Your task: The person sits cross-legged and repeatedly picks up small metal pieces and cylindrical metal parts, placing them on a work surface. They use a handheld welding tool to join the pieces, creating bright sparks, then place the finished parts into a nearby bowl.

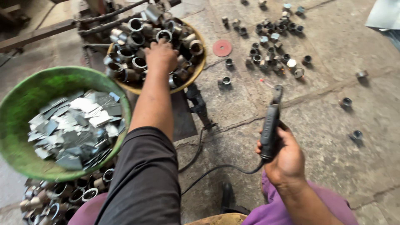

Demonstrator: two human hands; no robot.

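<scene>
Left hand (160,56): arm stretched forward in a dark sleeve, palm down, fingers curled into the heap of short metal pipe sections (137,48) in the yellow-rimmed pan (199,68). The fingertips are buried among the pieces, so whether they are closed on one cannot be told.

Right hand (283,156): held low and near the body, purple sleeve at the wrist, fingers wrapped tight around the black electrode holder (271,125), which points up and away. One black cable (216,168) runs from its lower end across the floor.

Bowls: two. The yellow-rimmed pan, heaped with pipe sections too many to count, lies ahead; a green bowl (25,96) sits to the left, just beside the forearm, filled with flat grey sheet-metal offcuts (77,127), uncounted.

Further pipe sections (62,196): a third pile below the green bowl, partly hidden.

Loose finished rings on the concrete floor (333,166): one cluster of about two dozen (273,46) at upper right; about five strays (346,102) well apart to the right.

Red abrasive disc (222,48): one, flat on the floor, just beside the pan.
</scene>
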